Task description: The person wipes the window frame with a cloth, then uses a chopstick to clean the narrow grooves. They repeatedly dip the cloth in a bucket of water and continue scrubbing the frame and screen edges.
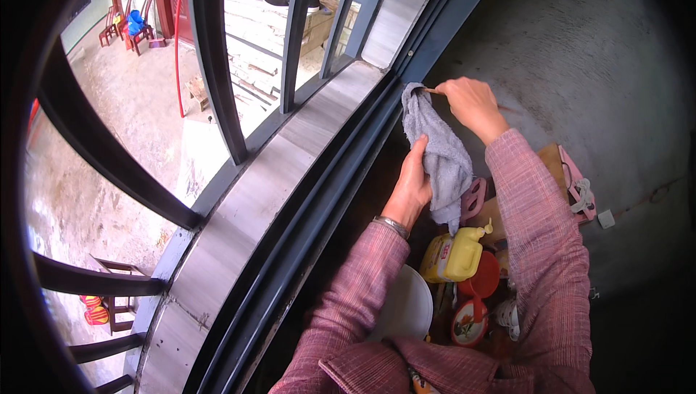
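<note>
My left hand (411,182) grips a grey terry cloth (443,146) by its middle, and the cloth hangs down below my fingers. In my right hand (473,103) is a thin stick, seemingly wooden (432,91), whose near end meets the top fold of the cloth; the fold hides its tip. Both hands are just right of the dark blue-grey metal window frame (348,165), close to its corner. The cloth's upper end is beside the frame; whether it touches is hard to tell.
A tiled sill (261,182) and dark window bars (212,51) run along the left, with a yard and chairs (138,24) beyond. Below my arms stand a yellow plastic jug (451,258), a red container (481,280), a pale round lid or basin (408,307) and a pink plastic object (474,198).
</note>
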A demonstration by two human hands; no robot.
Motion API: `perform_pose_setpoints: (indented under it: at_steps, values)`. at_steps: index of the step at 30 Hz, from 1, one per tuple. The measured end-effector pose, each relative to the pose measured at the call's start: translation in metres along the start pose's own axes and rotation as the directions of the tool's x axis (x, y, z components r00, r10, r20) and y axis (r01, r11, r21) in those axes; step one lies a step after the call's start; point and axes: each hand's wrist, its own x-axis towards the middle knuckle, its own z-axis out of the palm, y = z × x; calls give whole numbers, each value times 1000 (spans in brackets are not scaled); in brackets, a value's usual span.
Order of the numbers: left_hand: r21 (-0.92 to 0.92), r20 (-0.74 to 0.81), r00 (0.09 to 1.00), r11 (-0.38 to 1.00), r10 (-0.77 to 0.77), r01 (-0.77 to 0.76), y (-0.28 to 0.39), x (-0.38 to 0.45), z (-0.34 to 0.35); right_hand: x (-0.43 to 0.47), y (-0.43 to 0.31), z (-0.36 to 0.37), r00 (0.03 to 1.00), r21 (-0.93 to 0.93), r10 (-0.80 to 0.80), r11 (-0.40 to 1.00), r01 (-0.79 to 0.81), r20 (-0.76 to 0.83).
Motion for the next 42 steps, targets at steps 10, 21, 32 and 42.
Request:
perform_pose_setpoints:
  at_steps: [10, 21, 32, 42]
  values:
    - [218, -9, 950, 928, 311, -302, 16, -18, 6, 55, -48, 4, 961, -394, -224, 878, 272, 163]
    - [530, 8, 891, 754, 454, -389, -24, -117, 30, -20, -49, -53, 891, -175, -454, 878, 446, -5]
    - [539, 97, 908, 746, 407, -391, -31, -135, 44, -31, -48, -66, 908, -36, -419, 907, 419, -9]
    - [276, -106, 955, 931, 278, -240, -5, 18, 36, 61, -46, -9, 979, -440, -181, 875, 205, 95]
